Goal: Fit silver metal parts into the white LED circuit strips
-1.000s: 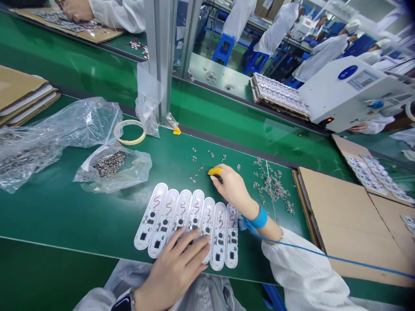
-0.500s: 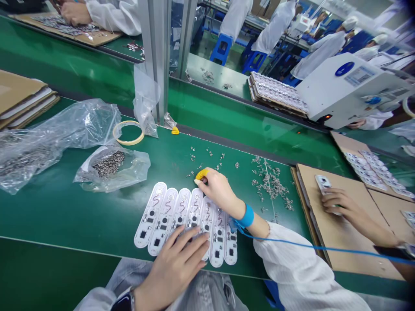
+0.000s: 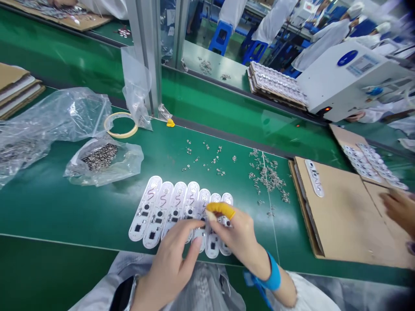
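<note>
Several long white rounded casings (image 3: 145, 211), each with a small circuit board and a curled wire, lie side by side near the table's front edge. Over the middle of the row is my left hand (image 3: 175, 252), its thumb and index finger apart and nothing visible between them. My right hand (image 3: 240, 233) wears a yellow finger cot and a blue wrist strap (image 3: 274, 272). Its thumb and index finger pinch together above the right-hand casings, close to my left fingertips. Whatever they hold is too small or hidden to make out. Small metal parts (image 3: 220, 172) lie scattered behind the row.
A larger heap of metal parts (image 3: 270, 177) lies to the right. Beyond it, cardboard sheets (image 3: 343, 216) carry a single casing (image 3: 314, 178), with a co-worker's hand (image 3: 398, 209) nearby. At left are a bag of metal parts (image 3: 100, 157) and a tape roll (image 3: 120, 125).
My right hand has come from the scattered metal parts toward me, over the casings. My left hand has drawn its fingers in beside it. The co-worker's hand has left the casing on the cardboard.
</note>
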The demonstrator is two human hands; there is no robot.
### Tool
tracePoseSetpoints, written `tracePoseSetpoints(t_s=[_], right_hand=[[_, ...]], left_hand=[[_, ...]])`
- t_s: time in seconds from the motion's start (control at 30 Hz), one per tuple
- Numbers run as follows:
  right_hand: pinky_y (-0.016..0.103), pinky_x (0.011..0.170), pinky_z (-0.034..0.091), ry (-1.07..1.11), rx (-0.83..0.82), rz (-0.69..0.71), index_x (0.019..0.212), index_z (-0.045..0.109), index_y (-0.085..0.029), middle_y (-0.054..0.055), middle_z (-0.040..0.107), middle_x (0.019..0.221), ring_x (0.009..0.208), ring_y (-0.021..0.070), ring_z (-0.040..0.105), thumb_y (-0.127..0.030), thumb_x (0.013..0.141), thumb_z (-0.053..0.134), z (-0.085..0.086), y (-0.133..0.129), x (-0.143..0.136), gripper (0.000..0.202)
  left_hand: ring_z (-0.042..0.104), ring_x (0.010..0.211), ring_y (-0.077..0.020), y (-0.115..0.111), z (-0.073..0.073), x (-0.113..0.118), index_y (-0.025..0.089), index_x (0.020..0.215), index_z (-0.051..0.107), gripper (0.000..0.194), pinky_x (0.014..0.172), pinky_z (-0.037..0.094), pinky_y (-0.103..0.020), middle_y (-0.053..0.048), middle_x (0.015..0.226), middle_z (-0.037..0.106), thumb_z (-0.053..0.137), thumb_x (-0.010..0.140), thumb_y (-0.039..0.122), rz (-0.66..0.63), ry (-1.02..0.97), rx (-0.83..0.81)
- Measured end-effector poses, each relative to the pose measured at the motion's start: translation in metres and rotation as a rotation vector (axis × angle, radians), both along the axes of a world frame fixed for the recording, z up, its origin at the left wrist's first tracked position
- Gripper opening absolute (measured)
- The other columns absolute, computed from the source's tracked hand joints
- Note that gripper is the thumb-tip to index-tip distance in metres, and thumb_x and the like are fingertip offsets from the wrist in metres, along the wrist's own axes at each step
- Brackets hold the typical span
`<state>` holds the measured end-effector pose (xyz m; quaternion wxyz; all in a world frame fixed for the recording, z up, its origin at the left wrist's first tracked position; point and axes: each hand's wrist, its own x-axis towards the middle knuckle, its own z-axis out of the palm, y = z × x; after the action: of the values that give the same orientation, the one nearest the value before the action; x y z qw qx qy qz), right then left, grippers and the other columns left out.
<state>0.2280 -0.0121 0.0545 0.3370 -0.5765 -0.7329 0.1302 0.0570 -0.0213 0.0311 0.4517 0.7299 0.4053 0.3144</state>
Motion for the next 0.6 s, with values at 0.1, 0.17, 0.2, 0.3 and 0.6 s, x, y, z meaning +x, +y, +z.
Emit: tracePoseSetpoints(t_s=[0.1, 0.17, 0.2, 0.3, 0.6], right_hand=[[0.02, 0.053, 0.053, 0.001, 0.031, -0.084, 0.085, 0.063, -0.018, 0.001, 0.07, 0.068, 0.053, 0.0117, 0.064, -0.018, 0.086, 0.054, -0.008, 0.008, 0.01, 0.01], [0.021, 0.053, 0.054, 0.002, 0.028, -0.106, 0.083, 0.064, -0.018, 0.001, 0.07, 0.068, 0.053, 0.0119, 0.064, -0.019, 0.085, 0.055, -0.01, 0.01, 0.016, 0.009], [0.021, 0.053, 0.054, 0.002, 0.019, -0.117, 0.082, 0.064, -0.018, 0.001, 0.07, 0.068, 0.053, 0.012, 0.064, -0.019, 0.085, 0.055, -0.01, 0.01, 0.018, 0.009], [0.022, 0.053, 0.055, 0.01, -0.004, -0.15, 0.083, 0.064, -0.019, 0.001, 0.071, 0.069, 0.054, 0.0124, 0.065, -0.021, 0.085, 0.056, -0.009, 0.008, 0.023, 0.008], [0.024, 0.058, 0.054, 0.044, -0.03, -0.001, 0.086, 0.063, -0.018, 0.003, 0.069, 0.075, 0.063, 0.0135, 0.063, -0.017, 0.086, 0.058, -0.008, 0.002, 0.021, 0.006]], left_hand=[[0.059, 0.104, -0.0158, 0.001, -0.005, 0.0, 0.024, 0.113, 0.05, 0.021, 0.086, 0.052, -0.032, -0.004, 0.11, 0.062, 0.04, 0.095, 0.017, -0.021, -0.006, 0.048], [0.059, 0.1, -0.0157, 0.001, -0.007, -0.001, 0.021, 0.105, 0.053, 0.018, 0.085, 0.051, -0.031, -0.004, 0.106, 0.063, 0.042, 0.094, 0.014, -0.042, -0.02, 0.117], [0.06, 0.098, -0.0157, 0.001, -0.008, -0.002, 0.02, 0.102, 0.054, 0.017, 0.083, 0.051, -0.031, -0.005, 0.104, 0.063, 0.042, 0.093, 0.012, -0.057, -0.029, 0.157], [0.06, 0.094, -0.0161, 0.0, -0.011, -0.004, 0.018, 0.098, 0.056, 0.016, 0.082, 0.051, -0.032, -0.005, 0.097, 0.065, 0.045, 0.091, 0.008, -0.108, -0.062, 0.262], [0.06, 0.085, -0.0155, -0.003, -0.015, -0.011, 0.014, 0.096, 0.058, 0.017, 0.08, 0.053, -0.034, -0.005, 0.091, 0.067, 0.048, 0.086, 0.005, -0.158, -0.146, 0.407]])
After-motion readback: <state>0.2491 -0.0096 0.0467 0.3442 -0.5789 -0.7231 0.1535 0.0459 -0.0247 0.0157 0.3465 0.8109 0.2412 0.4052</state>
